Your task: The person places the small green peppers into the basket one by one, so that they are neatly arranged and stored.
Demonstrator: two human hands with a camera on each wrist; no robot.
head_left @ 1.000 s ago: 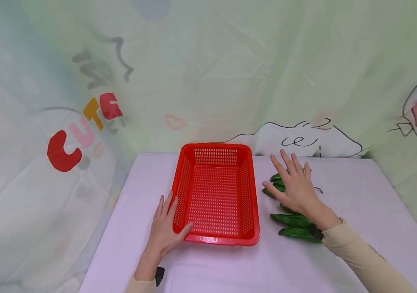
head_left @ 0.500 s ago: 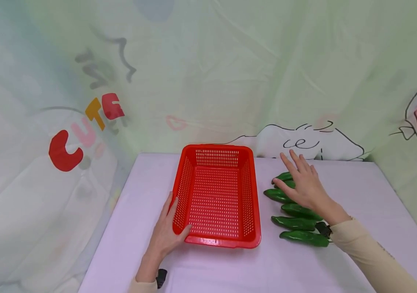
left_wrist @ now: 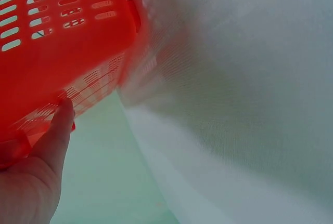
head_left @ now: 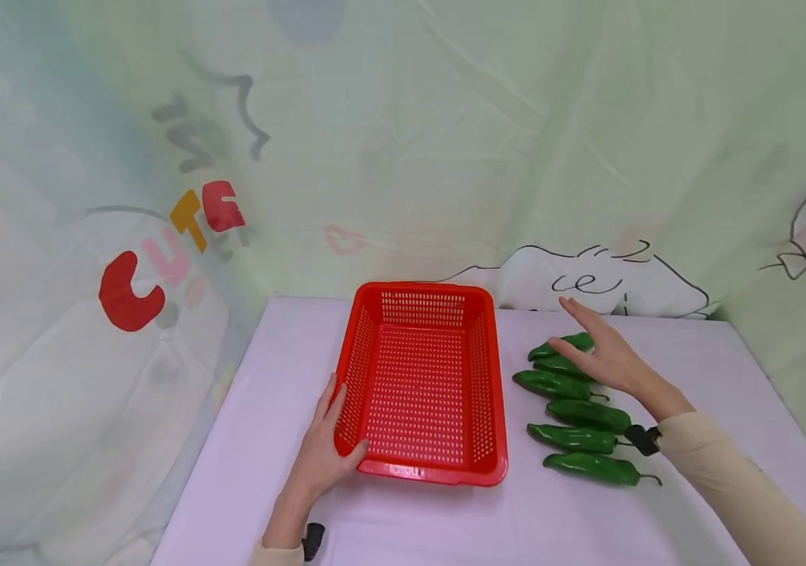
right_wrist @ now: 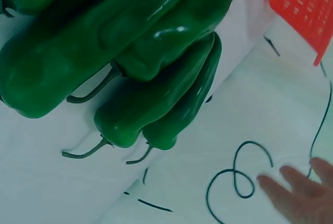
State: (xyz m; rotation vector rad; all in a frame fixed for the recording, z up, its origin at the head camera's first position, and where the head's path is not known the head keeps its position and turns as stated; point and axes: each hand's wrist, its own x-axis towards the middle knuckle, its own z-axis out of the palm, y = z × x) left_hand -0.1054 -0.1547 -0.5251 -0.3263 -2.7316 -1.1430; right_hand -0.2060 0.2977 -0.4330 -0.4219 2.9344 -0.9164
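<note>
A red plastic basket (head_left: 417, 393) with slotted walls stands on the table; I see nothing inside it. My left hand (head_left: 321, 452) rests against its near left corner, fingers straight along the left side and thumb at the front edge. In the left wrist view, a digit touches the red wall (left_wrist: 67, 52). Several long green peppers (head_left: 597, 468) lie in a column right of the basket, stems pointing right. Above the farthest ones hovers my right hand (head_left: 608, 358), fingers extended and holding nothing. The right wrist view shows the peppers (right_wrist: 140, 104) close up, apart from blurred fingertips.
A pale lilac cloth covers the table (head_left: 438, 527). Behind and beside it hangs a printed curtain (head_left: 403, 157), close to the basket's far edge. Black wrist bands (head_left: 643, 440) and long beige sleeves (head_left: 735, 479) are on the arms.
My right hand has moved right and slightly back from over the peppers, uncovering more of them. The left hand stays at the basket's corner. The view has shifted slightly.
</note>
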